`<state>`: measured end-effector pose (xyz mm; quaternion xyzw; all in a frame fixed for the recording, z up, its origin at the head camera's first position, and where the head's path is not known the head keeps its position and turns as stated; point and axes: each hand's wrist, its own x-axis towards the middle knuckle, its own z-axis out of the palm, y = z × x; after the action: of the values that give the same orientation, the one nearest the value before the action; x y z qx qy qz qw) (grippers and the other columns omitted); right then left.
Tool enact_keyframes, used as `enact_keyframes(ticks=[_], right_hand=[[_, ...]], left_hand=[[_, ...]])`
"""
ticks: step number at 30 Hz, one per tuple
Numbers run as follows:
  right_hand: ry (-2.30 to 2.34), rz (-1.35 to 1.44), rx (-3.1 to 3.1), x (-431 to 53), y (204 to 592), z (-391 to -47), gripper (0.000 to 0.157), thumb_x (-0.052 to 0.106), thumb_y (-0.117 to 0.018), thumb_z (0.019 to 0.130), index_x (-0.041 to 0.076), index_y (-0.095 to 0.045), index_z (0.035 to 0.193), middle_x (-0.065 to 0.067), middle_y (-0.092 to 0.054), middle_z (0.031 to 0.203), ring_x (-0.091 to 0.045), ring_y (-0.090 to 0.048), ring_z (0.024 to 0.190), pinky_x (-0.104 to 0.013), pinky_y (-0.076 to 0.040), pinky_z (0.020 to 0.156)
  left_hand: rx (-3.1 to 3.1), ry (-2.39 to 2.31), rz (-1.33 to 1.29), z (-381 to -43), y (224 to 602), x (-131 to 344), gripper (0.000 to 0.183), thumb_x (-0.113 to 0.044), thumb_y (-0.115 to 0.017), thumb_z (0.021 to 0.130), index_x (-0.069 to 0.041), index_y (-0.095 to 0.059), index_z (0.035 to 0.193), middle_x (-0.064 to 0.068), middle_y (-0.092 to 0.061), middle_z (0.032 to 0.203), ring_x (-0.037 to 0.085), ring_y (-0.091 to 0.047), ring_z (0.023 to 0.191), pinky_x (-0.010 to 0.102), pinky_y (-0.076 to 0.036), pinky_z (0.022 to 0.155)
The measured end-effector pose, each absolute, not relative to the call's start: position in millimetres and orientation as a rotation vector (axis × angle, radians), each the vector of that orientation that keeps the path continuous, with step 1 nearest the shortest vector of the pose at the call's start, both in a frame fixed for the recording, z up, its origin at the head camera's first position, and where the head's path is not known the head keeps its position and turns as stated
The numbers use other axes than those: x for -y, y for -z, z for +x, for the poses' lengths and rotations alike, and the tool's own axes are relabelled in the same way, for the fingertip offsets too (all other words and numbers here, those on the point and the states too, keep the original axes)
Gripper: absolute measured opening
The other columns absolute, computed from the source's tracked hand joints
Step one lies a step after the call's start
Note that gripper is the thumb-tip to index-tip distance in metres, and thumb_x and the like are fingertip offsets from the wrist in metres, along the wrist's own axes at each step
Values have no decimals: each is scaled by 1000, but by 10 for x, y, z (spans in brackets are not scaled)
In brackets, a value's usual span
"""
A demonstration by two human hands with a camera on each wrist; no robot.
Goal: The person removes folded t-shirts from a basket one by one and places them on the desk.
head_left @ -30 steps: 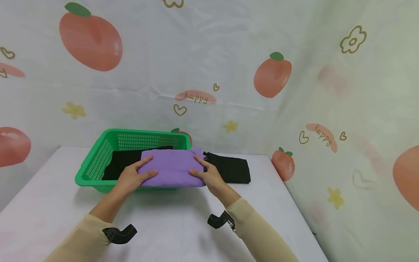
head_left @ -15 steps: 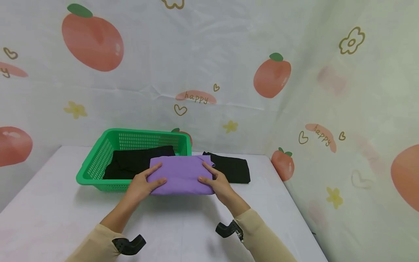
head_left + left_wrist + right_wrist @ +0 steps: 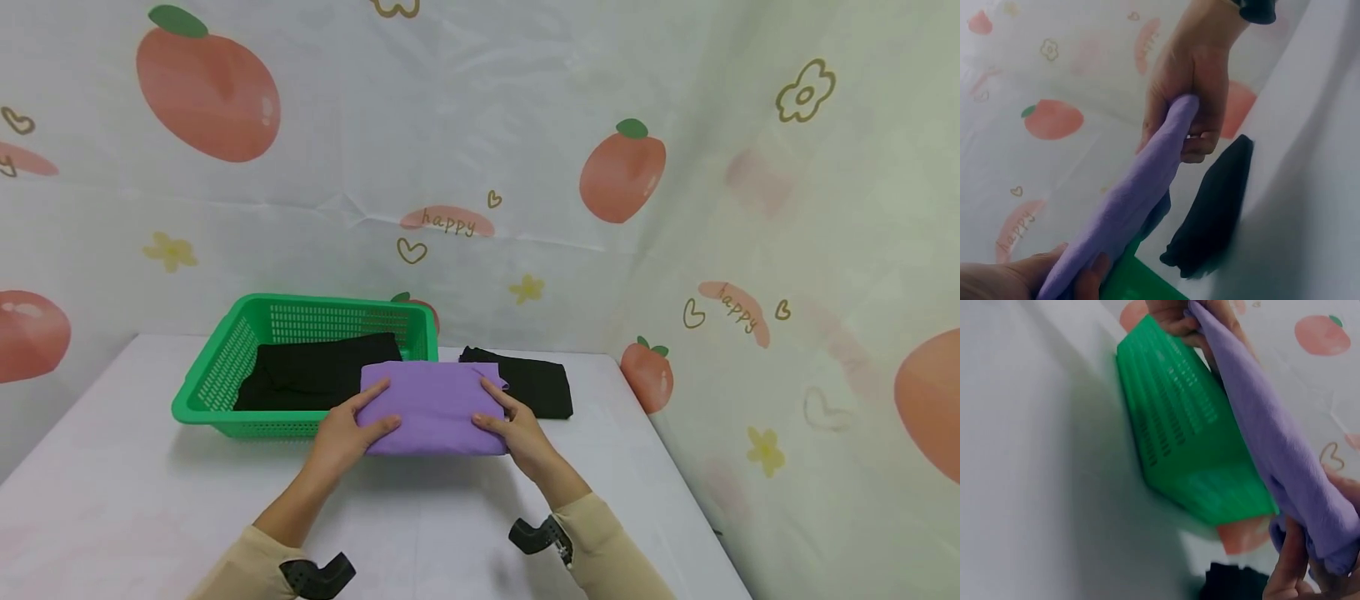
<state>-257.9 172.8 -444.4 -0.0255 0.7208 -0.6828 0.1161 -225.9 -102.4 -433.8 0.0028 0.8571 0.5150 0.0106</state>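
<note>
Purple cloth is gripped by the left hand and right hand. Beyond them, a green basket is seen.

Plain beige sleeves are worn above a bare left hand and a bare right hand. A black, elbow-shaped device sits at the left cuff; a matching black unit at the right cuff shows small silvery parts.

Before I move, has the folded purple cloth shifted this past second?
Yes: the folded purple cloth moved right and lower in the head view, versus the green basket.
</note>
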Motion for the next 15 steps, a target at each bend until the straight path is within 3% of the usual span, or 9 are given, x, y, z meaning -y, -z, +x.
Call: enact_keyframes(ticks=[6,15], right_hand=[[1987,-103,-2103,-1919,4479,-2556,71,12,-72,90,22,-40,152,-19,-15,163,-34,-32,141,-32,-45,101],[1971,-94,-2115,-2185,4462,-2557,70,7,-69,91,24,-40,152,-17,-17,162,-30,-30,142,-32,-43,102]], left_hand=[[-2691,-1614,47,-2246,4351,861,68,-38,-74,88,-22,-47,148,26,-44,148,42,-44,134,59,-41,103],[-2733,-1641,175,-2218,4383,612,65,-30,-78,85,-21,-53,144,24,-53,141,40,-53,128,56,-46,100]])
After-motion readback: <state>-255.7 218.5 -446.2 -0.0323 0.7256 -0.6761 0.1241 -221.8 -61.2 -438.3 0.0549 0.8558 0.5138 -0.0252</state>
